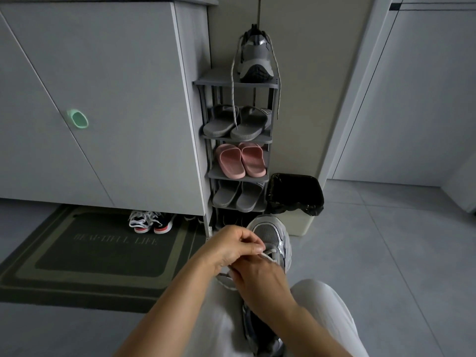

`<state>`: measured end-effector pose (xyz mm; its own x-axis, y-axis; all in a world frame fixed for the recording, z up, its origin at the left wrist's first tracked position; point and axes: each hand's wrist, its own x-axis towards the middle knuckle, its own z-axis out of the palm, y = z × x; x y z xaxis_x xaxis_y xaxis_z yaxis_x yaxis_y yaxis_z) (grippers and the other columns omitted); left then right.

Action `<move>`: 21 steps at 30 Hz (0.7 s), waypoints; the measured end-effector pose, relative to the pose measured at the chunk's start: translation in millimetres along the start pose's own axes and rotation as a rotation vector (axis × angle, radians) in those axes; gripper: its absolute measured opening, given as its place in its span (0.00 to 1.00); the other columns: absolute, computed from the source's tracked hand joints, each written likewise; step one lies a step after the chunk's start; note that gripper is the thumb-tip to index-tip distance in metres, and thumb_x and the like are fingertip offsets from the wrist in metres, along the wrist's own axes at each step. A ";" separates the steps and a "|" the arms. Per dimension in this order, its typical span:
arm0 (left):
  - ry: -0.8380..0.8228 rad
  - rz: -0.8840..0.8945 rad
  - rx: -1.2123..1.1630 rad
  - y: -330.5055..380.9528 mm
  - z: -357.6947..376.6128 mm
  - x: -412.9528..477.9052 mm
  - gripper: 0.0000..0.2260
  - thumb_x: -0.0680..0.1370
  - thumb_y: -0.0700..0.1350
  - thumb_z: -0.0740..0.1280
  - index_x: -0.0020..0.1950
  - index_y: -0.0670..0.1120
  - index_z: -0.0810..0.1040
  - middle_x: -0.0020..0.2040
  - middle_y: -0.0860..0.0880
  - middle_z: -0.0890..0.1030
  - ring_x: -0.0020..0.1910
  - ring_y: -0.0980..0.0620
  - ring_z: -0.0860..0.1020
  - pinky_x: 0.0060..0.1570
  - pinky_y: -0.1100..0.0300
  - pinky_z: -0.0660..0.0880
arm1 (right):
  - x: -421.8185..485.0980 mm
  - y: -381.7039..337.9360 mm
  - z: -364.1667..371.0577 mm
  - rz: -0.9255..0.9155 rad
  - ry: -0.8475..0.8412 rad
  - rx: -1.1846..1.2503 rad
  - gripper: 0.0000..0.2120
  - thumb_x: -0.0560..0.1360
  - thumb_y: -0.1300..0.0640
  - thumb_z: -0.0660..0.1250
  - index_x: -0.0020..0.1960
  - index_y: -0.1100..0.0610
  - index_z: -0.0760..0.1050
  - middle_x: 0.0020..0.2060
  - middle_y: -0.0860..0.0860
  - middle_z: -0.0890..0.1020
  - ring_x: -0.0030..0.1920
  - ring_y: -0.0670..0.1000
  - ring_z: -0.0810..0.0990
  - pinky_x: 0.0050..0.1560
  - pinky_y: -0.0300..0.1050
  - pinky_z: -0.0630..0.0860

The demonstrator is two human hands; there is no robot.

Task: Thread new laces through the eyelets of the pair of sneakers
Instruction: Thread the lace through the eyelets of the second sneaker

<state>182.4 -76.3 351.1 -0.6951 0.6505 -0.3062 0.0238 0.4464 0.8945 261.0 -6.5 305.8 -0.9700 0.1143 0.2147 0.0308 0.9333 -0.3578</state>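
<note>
A grey sneaker (pixel 270 235) lies between my knees, toe pointing away from me. My left hand (pixel 231 247) hovers over its laced area, fingers curled and pinching a pale lace (pixel 269 253) near the eyelets. My right hand (pixel 260 282) sits just behind it over the tongue, fingers hidden underneath, seemingly gripping the lace or the shoe's upper. The second grey sneaker (pixel 255 59) stands toe-up on top of the shoe rack, its long speckled lace (pixel 233 99) hanging down both sides.
The grey shoe rack (pixel 268 85) holds grey and pink slippers. A lined bin (pixel 296 194) stands to its right. At left is a grey cabinet (pixel 103 99), with sneakers tucked below and a dark doormat (pixel 103 253). Tiled floor spreads to the right.
</note>
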 end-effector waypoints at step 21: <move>0.385 0.403 0.532 -36.5 47.2 -24.2 0.12 0.73 0.55 0.62 0.47 0.50 0.80 0.46 0.53 0.79 0.45 0.56 0.77 0.41 0.67 0.69 | -30.4 44.9 -39.1 0.562 -0.082 0.389 0.06 0.67 0.56 0.68 0.44 0.53 0.76 0.42 0.50 0.80 0.44 0.51 0.78 0.45 0.44 0.73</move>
<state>232.2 -79.4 310.5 -0.7583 0.6093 0.2318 0.6027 0.5196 0.6056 301.3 45.2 318.8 -0.8475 0.5051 -0.1631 0.4609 0.5479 -0.6981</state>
